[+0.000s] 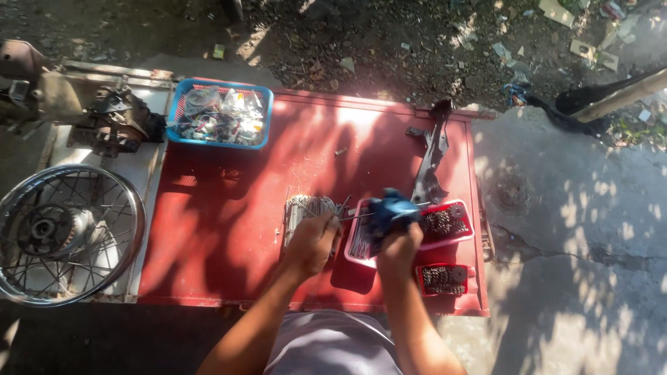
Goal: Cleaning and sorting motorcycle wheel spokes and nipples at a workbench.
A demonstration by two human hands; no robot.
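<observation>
My left hand pinches one end of a thin metal spoke and holds it level over a red metal panel. My right hand grips a blue rag wrapped around the spoke's other end. Just beyond my left hand lies a bundle of grey spokes. Under the rag stands a red tray with more spokes and small nipples in it. A smaller red tray of nipples sits near my right wrist.
A blue basket of small parts stands at the panel's far left corner. A dark metal bracket lies at its far right. A spoked wheel rim and an engine part rest on the left. Littered dirt lies beyond, concrete to the right.
</observation>
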